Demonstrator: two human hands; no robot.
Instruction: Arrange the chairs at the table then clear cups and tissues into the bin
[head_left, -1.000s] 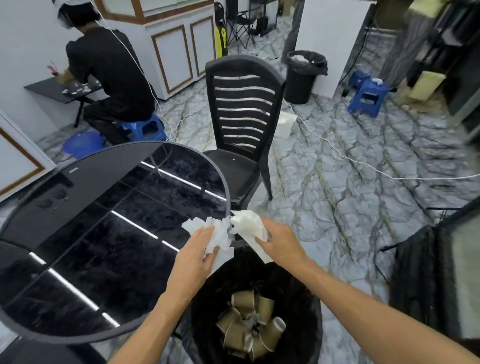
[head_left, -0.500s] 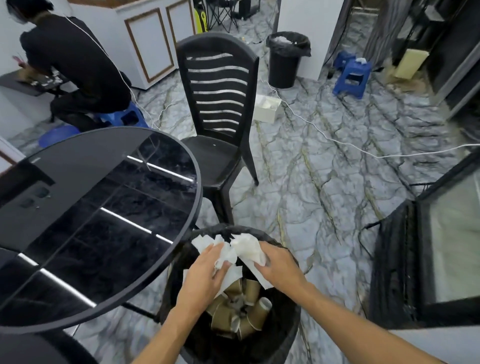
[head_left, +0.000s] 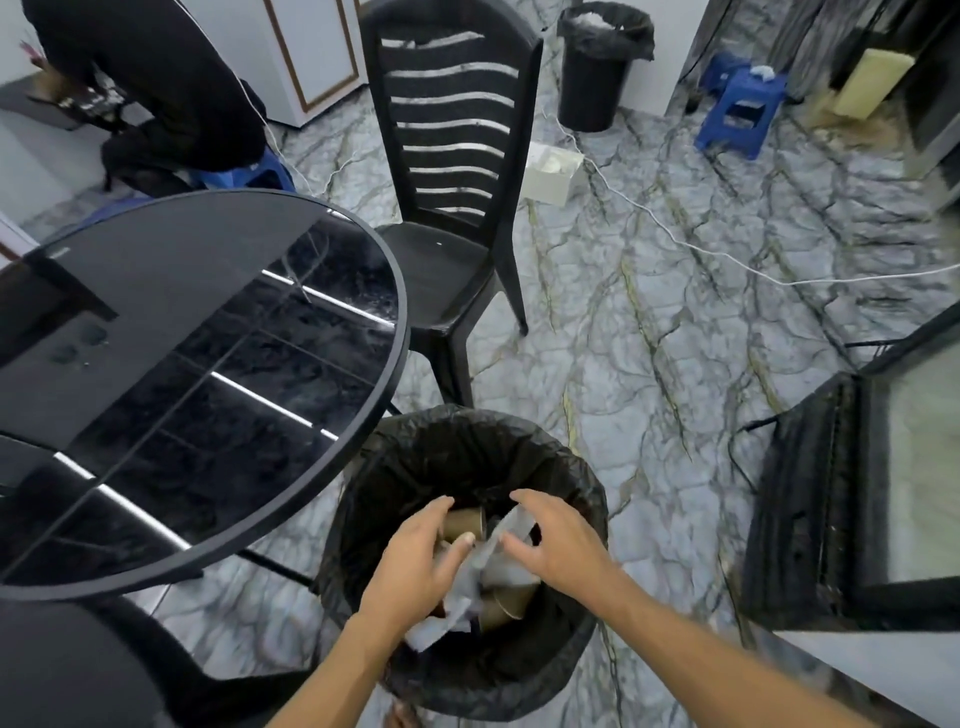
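Observation:
A black bin (head_left: 358, 525) with a black liner stands by the round black glass table (head_left: 156, 364). Inside it lie several brown paper cups (head_left: 506, 603) and white tissues (head_left: 498, 545). Both my hands hover over the bin's mouth. My left hand (head_left: 415, 566) has its fingers spread, and tissue lies just under it. My right hand (head_left: 558, 540) is open too, with nothing in it. A black slatted chair (head_left: 452, 156) stands at the table's far right edge. Another dark chair (head_left: 78, 665) shows at the bottom left.
A person in black crouches on a blue stool (head_left: 244, 174) at the back left. A second black bin (head_left: 597, 67), a blue stool (head_left: 737, 109) and a white box (head_left: 553, 174) stand on the marble floor, crossed by a white cable (head_left: 727, 254). A glass cabinet (head_left: 883, 478) stands at right.
Both hands have lowered over the bin and opened. The white tissues they held now lie inside on the cups. The view has tilted down toward the bin.

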